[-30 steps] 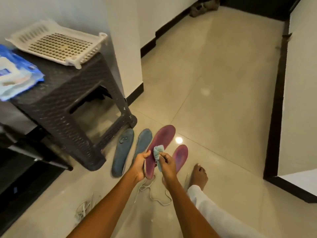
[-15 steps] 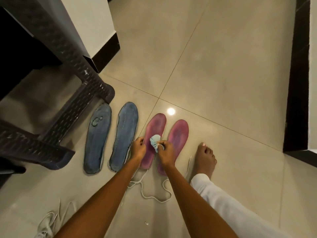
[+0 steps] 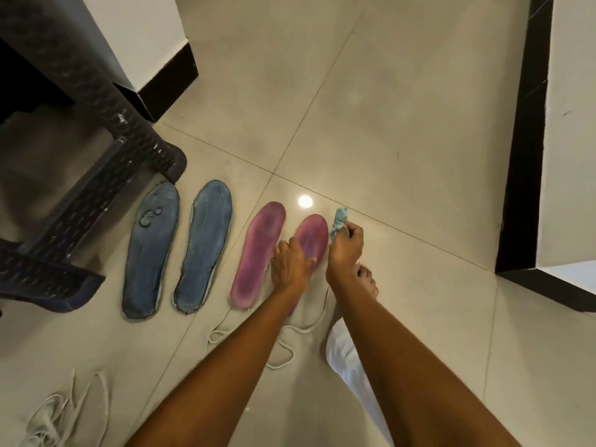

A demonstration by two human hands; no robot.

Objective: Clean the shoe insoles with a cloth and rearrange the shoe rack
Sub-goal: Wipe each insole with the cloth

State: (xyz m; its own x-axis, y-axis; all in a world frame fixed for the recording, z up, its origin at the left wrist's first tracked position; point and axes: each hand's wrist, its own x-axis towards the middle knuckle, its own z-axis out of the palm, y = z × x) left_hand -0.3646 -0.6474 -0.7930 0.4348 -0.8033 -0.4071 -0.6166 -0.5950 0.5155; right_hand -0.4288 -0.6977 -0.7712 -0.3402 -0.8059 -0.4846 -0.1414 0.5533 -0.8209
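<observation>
Writing is nowhere legible on the insoles; only stitched outlines and a small embossed mark on the far-left blue insole (image 3: 151, 250) can be made out, and its form cannot be read. Four insoles are laid side by side on the glossy beige floor tiles (image 3: 371, 130): the second blue insole (image 3: 206, 246) lies just beside the first, then the left pink insole (image 3: 258, 253), then the right pink insole (image 3: 311, 237), all flat with toes pointing away. The blue pair is seen to be darker, with a denim-like surface and a pale edge; the pink pair is smoother, darker purple toward the middle.

The right pink insole is touched at its inner edge by the left hand (image 3: 290, 266), whose fingers are curled over it; its heel end is hidden by the forearm. A small light-blue cloth (image 3: 338, 222) is pinched in the right hand (image 3: 346, 250), held just to the right of that insole and bunched upward.

A dark stool (image 3: 106, 150) with a woven plastic texture stands to the left, one foot almost touching the far-left insole. White shoelaces (image 3: 283, 346) are looped on the floor beneath the arms, and another tangle of laces (image 3: 54, 414) lies at the lower left. A bare foot (image 3: 367, 279) and a white trouser leg (image 3: 351, 359) are partly covered by the right arm.
</observation>
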